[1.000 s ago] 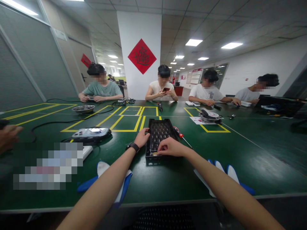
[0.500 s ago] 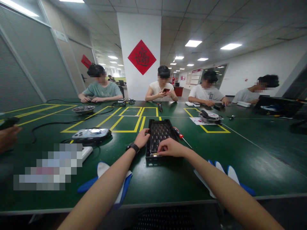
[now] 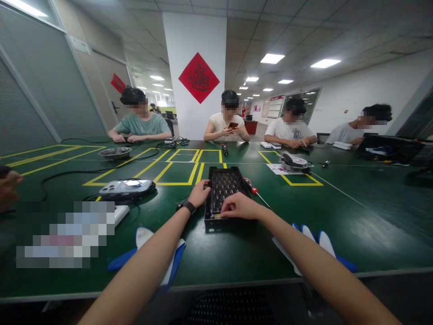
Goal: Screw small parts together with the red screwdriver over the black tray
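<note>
In front of me a black rectangular case (image 3: pixel 220 222) lies on the green table, with rows of small metallic pieces inside it. My left hand (image 3: pixel 199 194) holds the case by its left wall, thumb and fingers against the edge; a dark band is on that wrist. Over the near end of the case, my right hand (image 3: pixel 238 206) is closed, thumb and fingertips pinched together down at a small yellowish piece (image 3: pixel 217 216). What lies between those fingertips is hidden. Beside the case on the right is a screwdriver (image 3: pixel 254 189) with a red and black handle.
Blue-and-white gloves (image 3: pixel 326 241) lie under both my forearms. To the left are a phone (image 3: pixel 126 186), a white box (image 3: pixel 121 215), a metal bowl (image 3: pixel 115 153) and a black cable (image 3: pixel 84 171). A round metal dish (image 3: pixel 294 163) stands right. Several people sit opposite; another person's hand (image 3: pixel 9 187) shows at far left.
My right hand has shifted very slightly left at the case's near end. My left hand stays on the case wall. The other person's hand at far left has drawn back toward the frame edge.
</note>
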Motion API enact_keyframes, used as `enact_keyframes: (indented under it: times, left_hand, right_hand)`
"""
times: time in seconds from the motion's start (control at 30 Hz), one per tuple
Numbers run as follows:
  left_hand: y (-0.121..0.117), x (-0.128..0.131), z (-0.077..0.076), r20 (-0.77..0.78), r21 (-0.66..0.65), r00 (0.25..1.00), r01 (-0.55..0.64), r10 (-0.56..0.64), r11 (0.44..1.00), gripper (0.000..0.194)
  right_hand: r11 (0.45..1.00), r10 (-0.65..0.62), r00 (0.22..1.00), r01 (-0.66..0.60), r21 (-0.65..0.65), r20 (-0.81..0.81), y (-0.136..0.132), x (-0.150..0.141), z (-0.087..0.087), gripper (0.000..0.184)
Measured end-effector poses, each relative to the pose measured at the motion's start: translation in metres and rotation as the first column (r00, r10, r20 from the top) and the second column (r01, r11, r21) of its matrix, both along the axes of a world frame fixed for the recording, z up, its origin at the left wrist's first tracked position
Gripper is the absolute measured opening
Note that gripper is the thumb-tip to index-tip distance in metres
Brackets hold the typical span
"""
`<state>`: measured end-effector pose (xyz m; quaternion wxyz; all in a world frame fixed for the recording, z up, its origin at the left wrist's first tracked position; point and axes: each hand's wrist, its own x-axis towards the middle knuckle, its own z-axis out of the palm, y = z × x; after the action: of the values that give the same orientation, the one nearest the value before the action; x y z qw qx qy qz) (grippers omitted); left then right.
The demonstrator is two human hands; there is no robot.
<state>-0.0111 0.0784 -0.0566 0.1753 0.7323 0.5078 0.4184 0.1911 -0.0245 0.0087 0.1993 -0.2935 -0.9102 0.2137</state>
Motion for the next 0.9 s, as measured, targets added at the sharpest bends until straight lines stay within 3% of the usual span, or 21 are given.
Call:
enact_keyframes:
  times: [0.43,0.63,0.9]
  left_hand:
    - [-0.0006,-0.0002,0.0008,-0.015,0.006,1.000,0.007,-0.007,1.000,0.039]
    - [0.0023,-0.0010,-0.0018,-0.022,0.004,1.000,0.003,-0.003,1.000,0.039]
    - [0.0002,-0.0003,0.0004,-0.016,0.007,1.000,0.005,-0.005,1.000,0.039]
  right_hand:
    - [0.999,0.026,1.000,-0.027,-0.030,-0.007,0.0015,0.0017,-0.0021,0.025]
    - [0.991,0.002,0.999,-0.007,-0.131,-0.044,-0.0007,0.0008,-0.0010,0.029]
    - [0.997,0.000,1.000,-0.002,-0.082,-0.025,-0.0010,0.0009,0.0004,0.027]
